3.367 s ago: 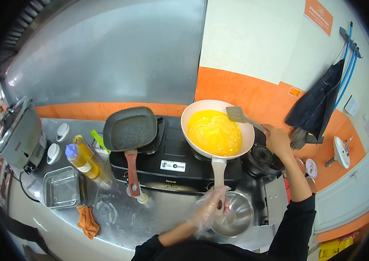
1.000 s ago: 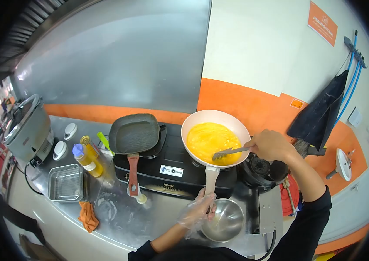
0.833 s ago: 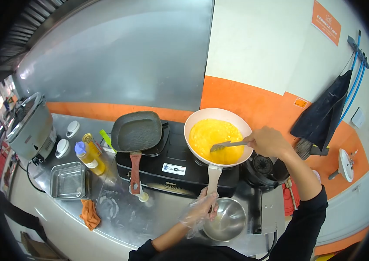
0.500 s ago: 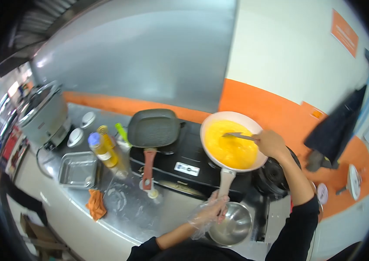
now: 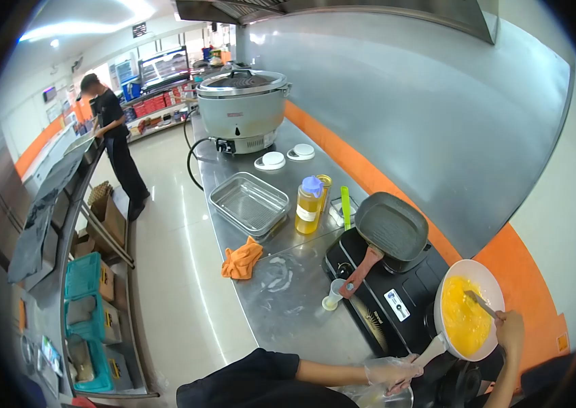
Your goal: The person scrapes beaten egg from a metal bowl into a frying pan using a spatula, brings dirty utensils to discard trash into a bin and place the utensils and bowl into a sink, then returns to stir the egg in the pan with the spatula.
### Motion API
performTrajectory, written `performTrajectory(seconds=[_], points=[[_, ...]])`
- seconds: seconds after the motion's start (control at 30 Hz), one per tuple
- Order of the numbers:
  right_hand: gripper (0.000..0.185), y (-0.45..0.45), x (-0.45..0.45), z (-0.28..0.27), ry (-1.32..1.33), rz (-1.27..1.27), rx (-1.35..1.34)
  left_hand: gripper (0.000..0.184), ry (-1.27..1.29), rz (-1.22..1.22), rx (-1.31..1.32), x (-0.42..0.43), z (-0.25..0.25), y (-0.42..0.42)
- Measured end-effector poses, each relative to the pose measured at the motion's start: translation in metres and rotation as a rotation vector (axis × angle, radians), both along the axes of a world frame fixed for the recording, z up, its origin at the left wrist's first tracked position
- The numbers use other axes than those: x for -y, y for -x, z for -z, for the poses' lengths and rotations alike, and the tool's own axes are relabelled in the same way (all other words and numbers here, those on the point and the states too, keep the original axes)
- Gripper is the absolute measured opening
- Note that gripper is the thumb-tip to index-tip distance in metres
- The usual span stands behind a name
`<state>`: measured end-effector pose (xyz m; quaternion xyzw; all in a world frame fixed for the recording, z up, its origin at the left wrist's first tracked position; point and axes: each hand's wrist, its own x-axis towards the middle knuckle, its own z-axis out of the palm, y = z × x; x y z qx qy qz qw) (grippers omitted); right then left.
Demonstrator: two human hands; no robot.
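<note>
My left hand (image 5: 395, 373), in a clear plastic glove, is wrapped round the handle of a light pan (image 5: 498, 292) on the right side of the black stove (image 5: 396, 282). My right hand (image 5: 509, 331) holds a grey spatula (image 5: 483, 304), its blade in the yellow egg mixture (image 5: 461, 319) inside the pan. A dark square grill pan (image 5: 393, 228) with a reddish-brown handle rests on the stove's other burner. Under my left hand a metal bowl (image 5: 400, 400) shows only in part.
A large rice cooker (image 5: 241, 115) stands at the counter's far end. Nearer are two white lids, a glass dish (image 5: 250, 200), an oil bottle (image 5: 308, 207), an orange cloth (image 5: 241, 260) and a small cup (image 5: 333, 294). Another person (image 5: 114, 132) stands beside a table at the left.
The view has swung left, so the stove and pans now lie lower right and the other person appears. Both hands keep their holds; the spatula has moved within the egg mixture.
</note>
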<state>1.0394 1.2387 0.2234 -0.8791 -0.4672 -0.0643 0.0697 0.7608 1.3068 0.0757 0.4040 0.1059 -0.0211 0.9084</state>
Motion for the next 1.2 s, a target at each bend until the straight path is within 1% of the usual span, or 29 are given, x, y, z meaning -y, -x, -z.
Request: performTrajectory(seconds=[0.03, 0.1, 0.2, 0.27, 0.33, 0.37, 0.43, 0.47, 0.53, 0.6, 0.73, 0.8, 1.0, 1.03, 1.1, 1.13, 1.2], points=[[0.024, -0.001, 0.003, -0.004, 0.002, -0.011, 0.004, 0.055, 0.014, -0.014, 0.006, 0.002, 0.002, -0.001], [0.024, -0.003, 0.011, -0.008, 0.032, 0.000, -0.066, 0.054, 0.023, -0.019, 0.027, 0.003, 0.007, -0.003], [0.025, -0.002, 0.028, -0.014, 0.021, -0.046, -0.018, 0.053, 0.017, -0.022, 0.051, 0.005, 0.014, -0.005], [0.025, 0.002, 0.034, -0.021, 0.038, -0.040, -0.055, 0.052, 0.003, -0.026, 0.057, 0.005, 0.018, -0.008], [0.024, 0.010, 0.042, -0.030, 0.051, -0.030, -0.092, 0.080, -0.031, 0.003, 0.049, 0.005, 0.020, -0.010], [0.024, 0.018, 0.044, -0.036, 0.058, -0.015, -0.128, 0.080, -0.031, 0.007, 0.049, 0.004, 0.015, -0.007], [0.023, 0.032, 0.048, -0.047, 0.064, 0.006, -0.164, 0.093, -0.049, -0.006, -0.023, 0.001, -0.001, 0.002], [0.023, 0.038, 0.049, -0.053, 0.086, 0.013, -0.191, 0.093, -0.050, -0.002, -0.022, 0.000, -0.003, 0.003], [0.023, 0.038, 0.054, -0.056, 0.105, 0.022, -0.216, 0.102, -0.052, 0.017, -0.004, 0.000, -0.005, 0.003], [0.024, 0.031, 0.062, -0.055, 0.180, 0.007, -0.134, 0.101, -0.033, 0.013, 0.010, 0.000, -0.004, 0.004], [0.023, 0.040, 0.068, -0.074, 0.198, -0.066, -0.097, 0.099, -0.020, 0.046, 0.080, -0.001, 0.006, -0.002], [0.022, 0.052, 0.065, -0.091, 0.281, 0.034, -0.220, 0.098, -0.025, 0.043, 0.076, -0.002, 0.004, 0.000], [0.021, 0.040, 0.070, -0.080, 0.221, -0.070, -0.073, 0.098, -0.043, 0.015, 0.024, 0.000, -0.003, 0.002], [0.021, 0.041, 0.069, -0.079, 0.221, -0.070, -0.075, 0.098, -0.037, 0.013, 0.024, 0.000, -0.003, 0.003], [0.021, 0.047, 0.062, -0.078, 0.164, 0.038, -0.128, 0.099, -0.042, 0.020, 0.027, 0.000, -0.002, 0.002], [0.021, 0.038, 0.064, -0.071, 0.163, 0.039, -0.131, 0.099, -0.046, 0.024, 0.033, 0.000, 0.000, 0.002], [0.020, 0.019, 0.068, -0.057, 0.126, -0.001, -0.034, 0.099, -0.032, 0.039, 0.036, 0.000, 0.005, -0.002]])
